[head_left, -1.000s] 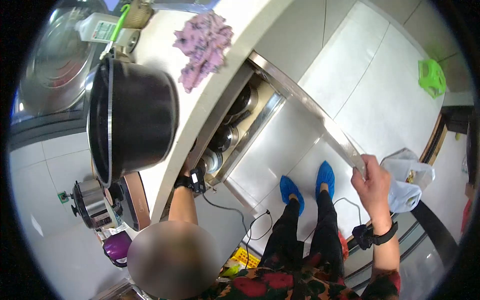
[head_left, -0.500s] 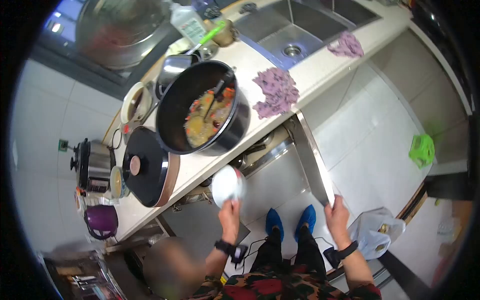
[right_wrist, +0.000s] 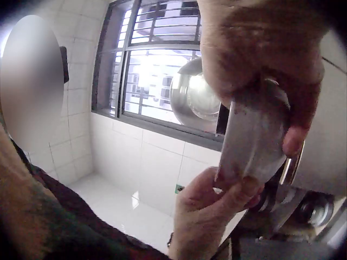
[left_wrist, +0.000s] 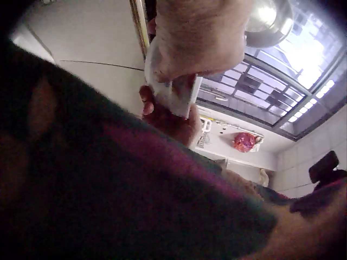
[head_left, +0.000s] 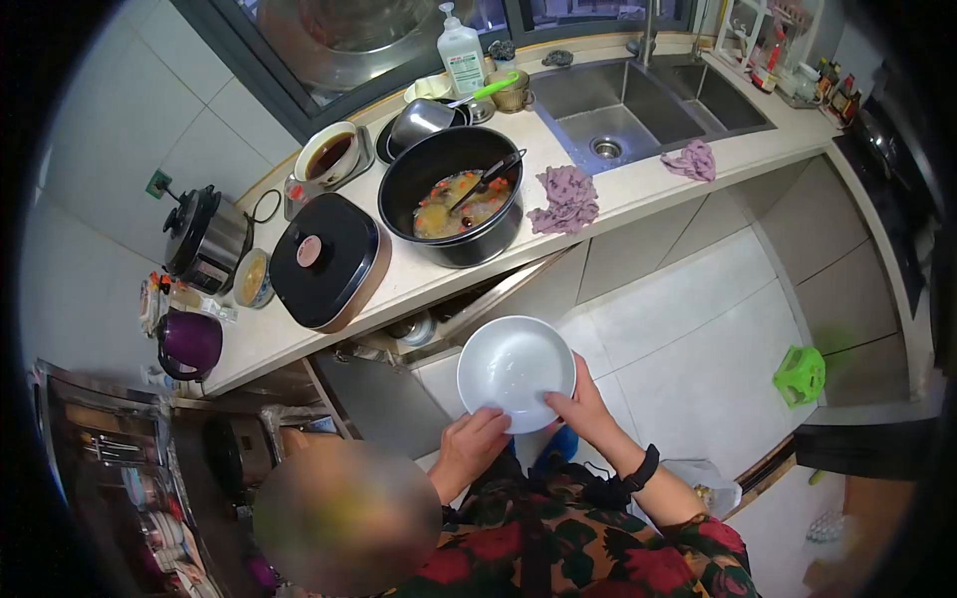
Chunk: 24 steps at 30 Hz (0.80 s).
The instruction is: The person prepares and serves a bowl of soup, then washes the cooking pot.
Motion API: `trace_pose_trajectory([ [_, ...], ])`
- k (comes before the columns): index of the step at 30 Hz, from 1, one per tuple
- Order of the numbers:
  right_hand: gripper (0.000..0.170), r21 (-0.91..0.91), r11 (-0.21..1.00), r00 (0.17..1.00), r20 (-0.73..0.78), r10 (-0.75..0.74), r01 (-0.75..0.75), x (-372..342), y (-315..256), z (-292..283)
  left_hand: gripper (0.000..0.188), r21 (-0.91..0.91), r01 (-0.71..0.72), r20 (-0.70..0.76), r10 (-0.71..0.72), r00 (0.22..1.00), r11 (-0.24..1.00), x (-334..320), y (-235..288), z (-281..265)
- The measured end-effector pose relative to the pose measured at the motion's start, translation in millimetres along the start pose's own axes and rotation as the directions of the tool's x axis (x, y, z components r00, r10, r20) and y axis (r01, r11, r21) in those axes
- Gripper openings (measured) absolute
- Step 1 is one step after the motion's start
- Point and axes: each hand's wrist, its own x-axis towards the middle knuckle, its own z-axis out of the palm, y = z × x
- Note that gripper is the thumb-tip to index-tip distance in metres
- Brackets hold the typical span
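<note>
In the head view a white bowl (head_left: 516,364) is in front of the body, its inside facing up toward the camera. My left hand (head_left: 471,447) grips its near left rim. On the near right, my right hand (head_left: 588,407) holds the rim with the thumb over the inside and the fingers beneath. The right wrist view shows the bowl (right_wrist: 252,141) side-on, between the right hand (right_wrist: 265,54) above and the left hand (right_wrist: 209,211) below. Beyond the bowl, a drawer (head_left: 498,299) under the counter stands partly out, cookware inside.
On the counter (head_left: 419,284) stand a deep black pot (head_left: 478,244) of soup with a ladle (head_left: 488,179), and a lidded electric pan (head_left: 329,259). Purple cloths (head_left: 565,199) lie near the sink (head_left: 608,110). A green stool (head_left: 799,377) is on the floor at right.
My left hand has come out of the drawer with the bowl and brought it before the body. The right hand has left the drawer front and taken the bowl; the drawer has moved inward.
</note>
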Motion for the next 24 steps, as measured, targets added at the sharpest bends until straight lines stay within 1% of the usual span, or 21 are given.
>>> trace_pose_trajectory([
  [1,0.060,0.052,0.989,0.990,-0.023,0.140,-0.138,2,-10,-4,0.031,-0.024,0.025,0.003,-0.025,1.000,0.999,10,5,2],
  [2,0.060,0.038,0.991,0.992,-0.028,0.127,-0.126,6,-15,-10,0.034,-0.045,0.048,0.006,-0.047,0.999,0.998,18,9,2],
  [3,0.060,0.061,0.978,0.979,-0.038,0.200,-0.198,10,-18,-17,0.041,-0.085,0.101,0.011,-0.100,0.995,0.991,25,12,-1],
  [4,0.059,0.084,0.960,0.961,-0.045,0.272,-0.268,15,-22,-26,0.041,-0.091,0.089,-0.005,-0.090,0.996,0.992,27,9,-4],
  [6,0.056,0.049,0.960,0.959,-0.057,0.277,-0.274,24,-29,-48,0.048,0.001,0.270,-0.199,-0.265,0.944,0.963,14,-9,-17],
  [7,0.054,-0.006,0.946,0.945,-0.050,0.324,-0.325,30,-33,-62,0.052,0.024,0.396,-0.277,-0.374,0.885,0.918,-1,-29,-22],
  [8,0.053,-0.060,0.924,0.926,-0.046,0.375,-0.377,35,-36,-75,0.055,0.035,0.519,-0.353,-0.476,0.806,0.854,-22,-54,-23],
  [9,0.050,-0.082,0.923,0.926,-0.061,0.373,-0.377,40,-44,-84,0.058,0.020,0.676,-0.442,-0.599,0.667,0.737,-44,-73,-22],
  [10,0.050,-0.090,0.922,0.926,-0.060,0.373,-0.377,47,-48,-97,0.061,-0.014,0.805,-0.522,-0.691,0.500,0.593,-68,-93,-21],
  [11,0.050,-0.085,0.914,0.918,-0.062,0.392,-0.396,57,-53,-111,0.064,-0.084,0.869,-0.544,-0.753,0.371,0.488,-94,-117,-19],
  [12,0.051,-0.084,0.906,0.910,-0.063,0.411,-0.415,70,-60,-127,0.066,-0.160,0.913,-0.554,-0.800,0.230,0.374,-123,-144,-14],
  [14,0.050,-0.009,0.920,0.916,-0.097,0.389,-0.392,105,-79,-164,0.070,-0.382,0.877,-0.603,-0.798,0.003,0.291,-198,-218,27],
  [15,0.050,-0.036,0.918,0.916,-0.091,0.391,-0.395,125,-93,-178,0.072,-0.381,0.914,-0.510,-0.856,-0.079,0.142,-186,-209,18],
  [16,0.052,0.117,0.913,0.900,-0.160,0.406,-0.391,147,-107,-191,0.073,-0.362,0.932,-0.410,-0.896,-0.171,-0.012,-170,-195,4],
  [17,0.054,0.265,0.892,0.876,-0.225,0.427,-0.367,168,-118,-196,0.070,-0.416,0.909,-0.435,-0.885,-0.167,0.033,-176,-205,10],
  [18,0.054,0.231,0.894,0.875,-0.219,0.432,-0.384,188,-127,-197,0.057,-0.484,0.874,-0.352,-0.908,-0.228,-0.032,-182,-212,16],
  [20,0.056,0.056,0.968,0.934,-0.257,0.249,-0.243,225,-140,-199,0.041,-0.367,0.912,-0.305,-0.903,-0.302,-0.182,-128,-176,-1],
  [21,0.055,-0.071,0.972,0.923,-0.336,0.187,-0.222,238,-151,-179,0.030,-0.446,0.894,-0.335,-0.921,-0.201,-0.033,-138,-185,14],
  [22,0.055,-0.076,0.968,0.924,-0.322,0.205,-0.241,255,-149,-172,0.030,-0.444,0.894,-0.332,-0.916,-0.223,-0.057,-140,-197,33],
  [23,0.054,-0.120,0.969,0.935,-0.308,0.173,-0.218,271,-144,-166,0.027,-0.599,0.797,-0.211,-0.946,-0.245,-0.073,-133,-204,44],
  [24,0.053,-0.158,0.969,0.945,-0.296,0.140,-0.193,286,-140,-161,0.025,-0.731,0.676,-0.091,-0.967,-0.239,-0.098,-117,-203,43],
])
